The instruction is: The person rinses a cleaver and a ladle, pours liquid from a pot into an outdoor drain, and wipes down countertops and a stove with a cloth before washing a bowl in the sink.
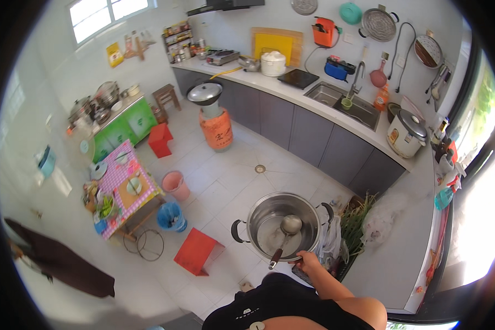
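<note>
A wide stainless steel pot [257, 212] with two black side handles is below me, just right of the middle. A ladle [291, 224] rests in it, bowl down inside and dark handle leaning over the near rim. My right hand [309, 263] is at the pot's near right rim, its fingers closed on the edge beside the ladle's handle; the undersides of the fingers are hidden. What supports the pot cannot be seen. A dark flat edge shows beneath my right hand. My left hand is out of sight.
Green leafy vegetables [356, 225] and plastic bags [382, 220] lie right of the pot. A red stool [198, 251], blue bin [171, 216] and pink bucket [175, 185] stand left. Farther off are an orange gas cylinder [216, 132], a sink [363, 113] and a rice cooker [406, 135].
</note>
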